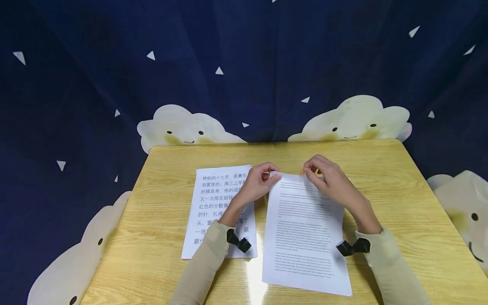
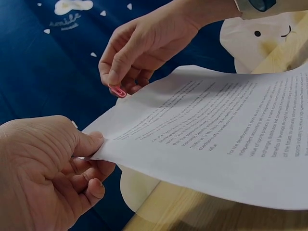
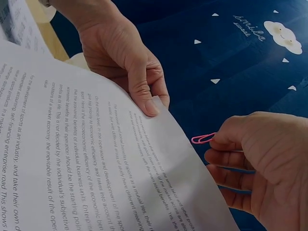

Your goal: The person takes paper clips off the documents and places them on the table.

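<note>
My left hand (image 1: 259,183) pinches the top left corner of a printed sheet of paper (image 1: 305,237), thumb on top and fingers beneath. The sheet's top is lifted, and its lower end slopes down toward the table's near side. Between thumb and index finger, my right hand (image 1: 328,178) holds a pink paper clip (image 3: 204,138). In the right wrist view the clip's looped end points at the sheet's top edge, with a small gap between them. The left wrist view shows the clip (image 2: 118,91) right by that same edge.
Left of the held sheet, another page (image 1: 213,203) with large Chinese characters lies on the wooden table (image 1: 160,271), partly covered by my left forearm. A dark blue curtain (image 1: 244,84) with white triangles and smiling clouds hangs behind the table.
</note>
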### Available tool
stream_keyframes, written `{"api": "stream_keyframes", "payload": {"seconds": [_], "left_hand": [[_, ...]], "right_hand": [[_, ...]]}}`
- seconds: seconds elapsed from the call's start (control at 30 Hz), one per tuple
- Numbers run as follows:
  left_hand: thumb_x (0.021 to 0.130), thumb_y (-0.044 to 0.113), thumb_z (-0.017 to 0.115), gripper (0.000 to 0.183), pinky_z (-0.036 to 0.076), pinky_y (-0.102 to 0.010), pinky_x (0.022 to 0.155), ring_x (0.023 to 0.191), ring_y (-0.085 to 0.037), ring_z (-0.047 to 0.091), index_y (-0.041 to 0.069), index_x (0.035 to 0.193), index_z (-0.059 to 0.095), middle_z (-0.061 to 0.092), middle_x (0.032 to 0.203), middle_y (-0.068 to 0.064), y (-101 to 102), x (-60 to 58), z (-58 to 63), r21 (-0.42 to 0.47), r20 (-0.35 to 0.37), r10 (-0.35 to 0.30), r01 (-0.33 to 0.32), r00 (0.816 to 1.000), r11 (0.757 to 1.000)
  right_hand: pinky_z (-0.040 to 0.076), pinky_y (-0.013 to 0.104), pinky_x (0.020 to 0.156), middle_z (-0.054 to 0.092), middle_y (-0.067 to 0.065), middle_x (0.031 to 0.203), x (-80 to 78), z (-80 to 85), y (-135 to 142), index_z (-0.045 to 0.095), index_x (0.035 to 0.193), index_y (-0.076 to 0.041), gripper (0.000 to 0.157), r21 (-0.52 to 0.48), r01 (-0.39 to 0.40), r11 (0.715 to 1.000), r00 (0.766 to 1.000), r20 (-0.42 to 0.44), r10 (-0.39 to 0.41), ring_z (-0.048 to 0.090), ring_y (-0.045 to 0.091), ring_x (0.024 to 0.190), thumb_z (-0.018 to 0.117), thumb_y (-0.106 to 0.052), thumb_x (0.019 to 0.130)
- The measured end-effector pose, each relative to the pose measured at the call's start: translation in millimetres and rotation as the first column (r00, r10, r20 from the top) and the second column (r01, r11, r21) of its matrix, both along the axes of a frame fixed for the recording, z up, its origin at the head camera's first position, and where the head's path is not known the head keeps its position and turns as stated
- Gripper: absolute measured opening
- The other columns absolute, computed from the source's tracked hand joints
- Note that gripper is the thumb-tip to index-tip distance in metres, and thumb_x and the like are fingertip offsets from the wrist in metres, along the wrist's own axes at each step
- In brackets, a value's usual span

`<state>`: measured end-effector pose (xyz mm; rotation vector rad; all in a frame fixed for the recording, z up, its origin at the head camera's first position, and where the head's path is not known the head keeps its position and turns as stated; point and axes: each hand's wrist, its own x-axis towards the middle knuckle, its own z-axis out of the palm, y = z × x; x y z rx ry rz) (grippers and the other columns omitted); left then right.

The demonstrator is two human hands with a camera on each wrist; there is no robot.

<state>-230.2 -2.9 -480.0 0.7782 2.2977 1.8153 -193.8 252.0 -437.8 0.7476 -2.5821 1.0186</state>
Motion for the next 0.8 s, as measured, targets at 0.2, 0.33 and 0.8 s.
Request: {"api": "stream_keyframes", "payload": {"seconds": [0.2, 0.33, 0.8], "left_hand": [[0.102, 0.005, 0.067, 0.008, 0.035, -0.023, 0.048, 0.053, -0.01, 0.052, 0.001, 0.109, 0.07, 0.069, 0.092, -0.013, -0.6, 0.5, 0.3, 0.018, 0.024, -0.01, 0.009, 1.0, 1.0], [0.103, 0.006, 0.067, 0.009, 0.033, -0.023, 0.047, 0.051, -0.01, 0.049, 0.002, 0.109, 0.07, 0.068, 0.087, -0.012, -1.1, 0.5, 0.0, 0.024, 0.028, -0.01, 0.009, 1.0, 1.0], [0.103, 0.008, 0.066, 0.011, 0.032, -0.023, 0.046, 0.049, -0.01, 0.041, 0.001, 0.111, 0.069, 0.064, 0.089, -0.008, -6.3, -5.2, -7.5, 0.073, 0.054, 0.025, -0.029, 0.998, 0.997]], "right_hand": [[0.052, 0.03, 0.076, 0.066, -0.004, 0.1, -1.0, -1.7, -0.2, 0.07, 0.102, -0.012, 0.009, 0.006, -0.005, 1.0, 1.0, 0.001, 0.005, 0.059, 0.011, 0.09, 0.063, -0.017, 0.106], [0.051, 0.028, 0.076, 0.066, -0.004, 0.101, -0.8, -1.8, 0.2, 0.07, 0.102, -0.014, 0.009, 0.003, 0.001, 1.0, 1.0, 0.011, -0.001, 0.059, 0.011, 0.09, 0.063, -0.016, 0.106], [0.041, 0.027, 0.073, 0.059, 0.002, 0.099, -1.4, 1.8, 6.6, 0.064, 0.104, -0.007, 0.015, 0.025, 0.026, 0.999, 1.0, 0.016, -0.027, 0.051, 0.017, 0.088, 0.053, -0.014, 0.111]]}}
